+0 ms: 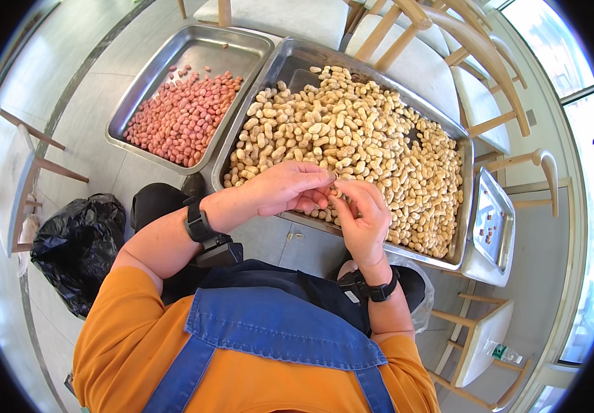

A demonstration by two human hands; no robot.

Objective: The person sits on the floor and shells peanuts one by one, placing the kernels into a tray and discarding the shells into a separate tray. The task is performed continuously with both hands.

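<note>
My left hand (297,187) and my right hand (365,217) meet fingertip to fingertip over the near edge of a large metal tray (297,77). Between the fingertips is a small peanut (336,192), mostly hidden by the fingers. The thumb and fingers of both hands pinch at it. A wide heap of unshelled peanuts (348,134) fills most of the large tray. To its left, a smaller metal tray (209,44) holds a pile of pink-skinned shelled peanuts (183,113).
A black plastic bag (77,248) stands on the floor at left. Wooden chairs with pale seats (410,57) crowd the far side. At right, a small tray (503,217) with several brown bits rests on a seat; a plastic bottle (506,353) lies on another chair.
</note>
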